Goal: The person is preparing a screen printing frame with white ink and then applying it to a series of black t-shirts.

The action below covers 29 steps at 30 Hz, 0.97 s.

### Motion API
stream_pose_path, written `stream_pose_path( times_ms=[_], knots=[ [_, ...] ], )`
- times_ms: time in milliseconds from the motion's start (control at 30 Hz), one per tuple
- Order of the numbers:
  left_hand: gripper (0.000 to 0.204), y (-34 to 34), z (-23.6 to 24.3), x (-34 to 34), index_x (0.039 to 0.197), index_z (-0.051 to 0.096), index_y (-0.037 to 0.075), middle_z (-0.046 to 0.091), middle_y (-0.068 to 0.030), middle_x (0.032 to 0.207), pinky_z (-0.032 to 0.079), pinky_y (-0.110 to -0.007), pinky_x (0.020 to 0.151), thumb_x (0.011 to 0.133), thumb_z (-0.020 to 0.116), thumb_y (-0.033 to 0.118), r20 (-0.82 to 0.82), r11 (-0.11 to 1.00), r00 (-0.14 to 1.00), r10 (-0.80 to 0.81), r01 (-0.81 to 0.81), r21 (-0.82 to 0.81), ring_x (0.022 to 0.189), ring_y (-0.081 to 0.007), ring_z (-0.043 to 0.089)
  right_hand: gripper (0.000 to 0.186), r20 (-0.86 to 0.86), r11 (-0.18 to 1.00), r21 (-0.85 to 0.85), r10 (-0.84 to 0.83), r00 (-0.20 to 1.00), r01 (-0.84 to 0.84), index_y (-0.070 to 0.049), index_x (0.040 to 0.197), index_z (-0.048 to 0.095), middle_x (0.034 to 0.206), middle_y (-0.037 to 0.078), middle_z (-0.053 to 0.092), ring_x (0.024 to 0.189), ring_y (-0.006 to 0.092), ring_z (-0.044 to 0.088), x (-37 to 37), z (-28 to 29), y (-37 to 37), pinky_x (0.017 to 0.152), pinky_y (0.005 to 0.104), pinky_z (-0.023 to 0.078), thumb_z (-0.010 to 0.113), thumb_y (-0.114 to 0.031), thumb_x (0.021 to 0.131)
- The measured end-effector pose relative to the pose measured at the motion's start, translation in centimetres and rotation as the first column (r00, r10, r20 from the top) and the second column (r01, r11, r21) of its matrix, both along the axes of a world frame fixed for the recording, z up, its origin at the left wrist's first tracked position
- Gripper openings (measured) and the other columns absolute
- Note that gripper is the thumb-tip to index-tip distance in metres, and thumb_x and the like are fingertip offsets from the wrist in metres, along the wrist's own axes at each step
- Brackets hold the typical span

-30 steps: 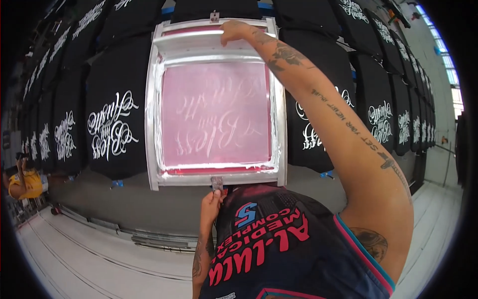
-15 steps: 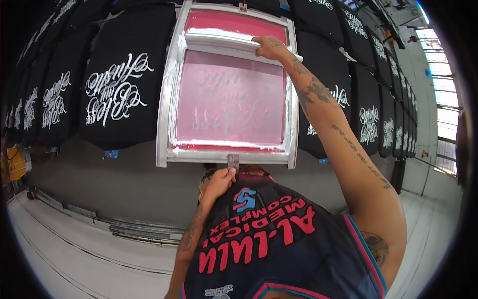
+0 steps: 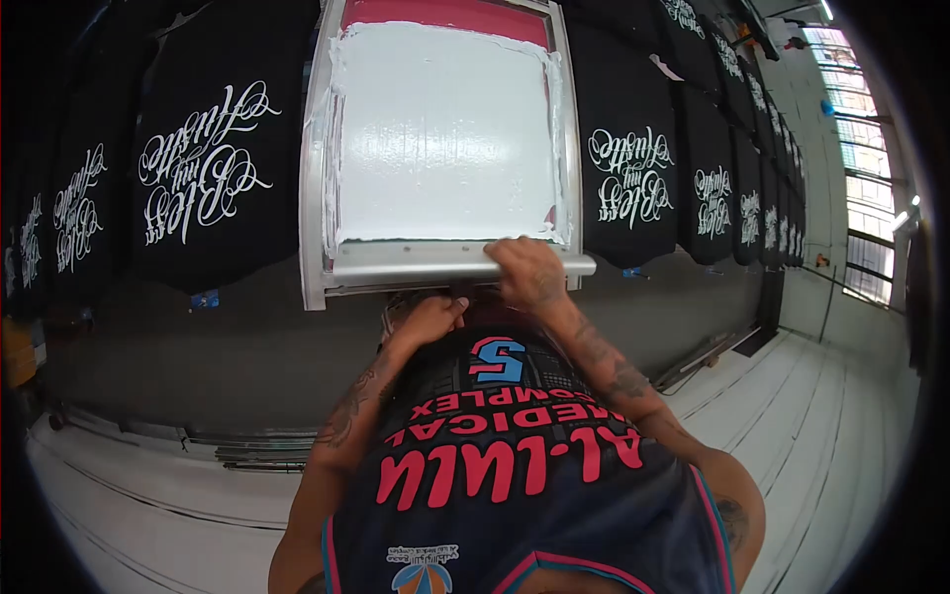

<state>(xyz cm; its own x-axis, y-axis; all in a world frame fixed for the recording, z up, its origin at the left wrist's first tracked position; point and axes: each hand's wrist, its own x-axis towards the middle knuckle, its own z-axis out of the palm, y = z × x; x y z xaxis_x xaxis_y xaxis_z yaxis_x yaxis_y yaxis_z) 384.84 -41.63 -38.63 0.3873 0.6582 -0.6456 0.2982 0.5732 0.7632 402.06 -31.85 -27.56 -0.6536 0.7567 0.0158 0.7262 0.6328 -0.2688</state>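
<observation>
My right hand is closed over the right part of a long silver squeegee. The squeegee lies across the near end of a metal-framed printing screen. White ink coats most of the mesh in a thick, glossy sheet and hides what lies beneath. A strip of pinkish-red mesh shows at the far end. My left hand is just under the screen's near edge, fingers closed at the small metal tab there, which is mostly in shadow.
Black shirts with white script lettering lie in rows left and right of the screen. Their boards overhang a grey panel. Metal rails run low at the left, above a white plank floor. Barred windows stand far right.
My right hand has pulled the squeegee from the screen's far end to its near end. White ink now covers the mesh where lettering showed through. My left hand stays at the near edge.
</observation>
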Motion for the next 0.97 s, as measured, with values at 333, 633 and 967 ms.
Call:
stream_pose_path(
  times_ms=[333,633,967],
  knots=[
    [0.034,4.5,5.9,-16.5,0.101,0.067,0.002,0.068,-0.017,0.089,0.052,-0.043,0.076,0.099,0.058,0.035,-0.443,0.695,0.619,0.649,-0.244,0.676,0.087,-0.0357,0.067,0.048,-0.002,0.63,-0.595,-0.622,0.783,0.498,0.007,0.112,0.065,0.096,0.021,0.071,0.085,0.0284,0.072,6.2,2.3,18.6,0.079,0.0401,0.056,0.075,-0.026,0.078],
    [0.076,1.7,-1.1,-17.1,0.123,0.058,-0.011,0.066,-0.025,0.118,0.046,-0.037,0.097,0.106,0.03,0.058,-0.286,0.628,0.562,0.777,-0.65,0.428,0.11,-0.0335,0.062,0.048,-0.383,0.368,-0.923,-0.904,0.19,-0.111,0.008,0.12,0.059,0.098,0.017,0.069,0.082,0.0291,0.071,14.2,-8.9,18.1,0.075,0.0416,0.061,0.071,-0.014,0.079],
    [0.075,8.1,1.5,4.5,0.129,0.055,-0.014,0.062,-0.0309,0.128,0.035,-0.036,0.11,0.107,0.032,0.054,-0.46,0.716,0.55,0.698,-0.539,0.443,0.127,-0.0359,0.055,0.071,-0.422,0.353,-0.867,-0.895,0.142,-0.351,0.005,0.141,0.048,0.127,0.028,0.063,0.112,0.0385,0.067,37.8,-2.0,19.8,0.096,0.0446,0.056,0.067,-0.012,0.075]
  ],
)
